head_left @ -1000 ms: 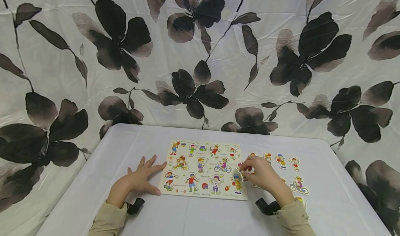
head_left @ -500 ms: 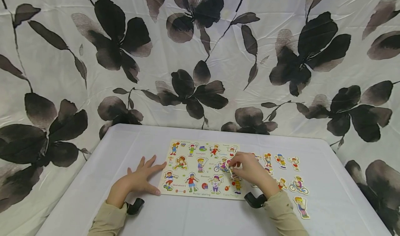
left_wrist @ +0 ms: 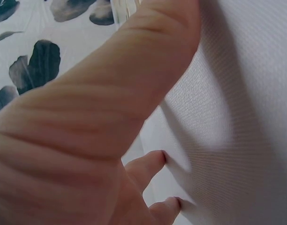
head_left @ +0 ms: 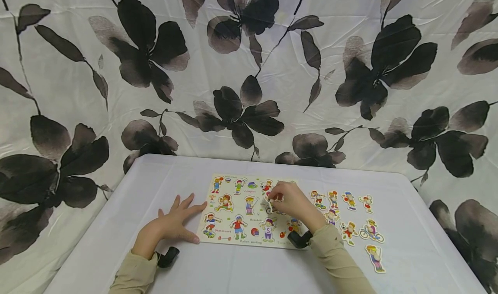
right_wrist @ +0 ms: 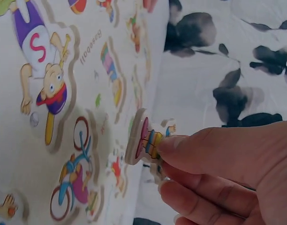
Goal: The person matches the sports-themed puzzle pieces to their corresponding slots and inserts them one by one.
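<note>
Head view: my left hand (head_left: 173,222) lies flat, fingers spread, touching the puzzle board (head_left: 237,238) to steady it; right wrist view: my right hand (right_wrist: 218,173) pinches a puzzle piece (right_wrist: 142,138) edge-up just above the board, so I can line it up.

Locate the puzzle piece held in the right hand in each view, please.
Head: the piece is at lower centre, mostly hidden in the right hand, over the board's upper right part.
Left wrist: not in view; only the left hand and white cloth show.
Right wrist: the piece is at centre, seen edge-on, pinched at the fingertips.
Shared landmark: the baseball figure with the S shirt on the board.
</note>
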`<action>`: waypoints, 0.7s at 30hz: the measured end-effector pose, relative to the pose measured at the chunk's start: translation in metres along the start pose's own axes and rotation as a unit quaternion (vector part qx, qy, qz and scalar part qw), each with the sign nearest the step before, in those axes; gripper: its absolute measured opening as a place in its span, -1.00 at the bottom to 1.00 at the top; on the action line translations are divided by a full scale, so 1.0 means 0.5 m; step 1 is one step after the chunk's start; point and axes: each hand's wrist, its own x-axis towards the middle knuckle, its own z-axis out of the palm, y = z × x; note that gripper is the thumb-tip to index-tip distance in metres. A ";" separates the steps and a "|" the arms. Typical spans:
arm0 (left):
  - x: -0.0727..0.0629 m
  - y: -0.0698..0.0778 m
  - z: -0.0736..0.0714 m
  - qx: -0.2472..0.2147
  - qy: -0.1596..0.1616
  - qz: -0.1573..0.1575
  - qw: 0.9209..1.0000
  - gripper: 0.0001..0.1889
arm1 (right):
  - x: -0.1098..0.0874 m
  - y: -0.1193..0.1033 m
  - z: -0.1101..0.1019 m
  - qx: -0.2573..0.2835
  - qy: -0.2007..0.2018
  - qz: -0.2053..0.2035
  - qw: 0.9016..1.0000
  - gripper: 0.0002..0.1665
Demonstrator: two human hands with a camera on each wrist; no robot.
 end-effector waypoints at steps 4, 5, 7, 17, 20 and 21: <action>-0.001 0.003 -0.001 0.001 0.000 -0.001 1.000 0.11 | 0.021 -0.007 0.013 0.007 0.006 0.004 1.000 -0.89; -0.001 0.003 -0.002 0.001 0.000 0.000 1.000 0.11 | 0.027 -0.008 0.016 0.006 0.007 0.004 1.000 -0.89; -0.003 0.006 -0.003 0.002 0.000 -0.001 1.000 0.11 | 0.037 -0.009 0.022 0.005 0.009 0.007 1.000 -0.89; -0.004 0.010 -0.004 0.000 -0.001 -0.003 1.000 0.11 | 0.079 -0.012 0.049 0.038 0.040 0.039 0.998 -0.87; -0.005 0.011 -0.004 -0.002 -0.003 -0.004 1.000 0.10 | 0.092 -0.011 0.058 0.055 0.049 0.038 0.997 -0.87; -0.005 0.011 -0.005 -0.001 -0.002 -0.003 1.000 0.10 | 0.097 -0.011 0.061 0.057 0.051 0.038 0.996 -0.87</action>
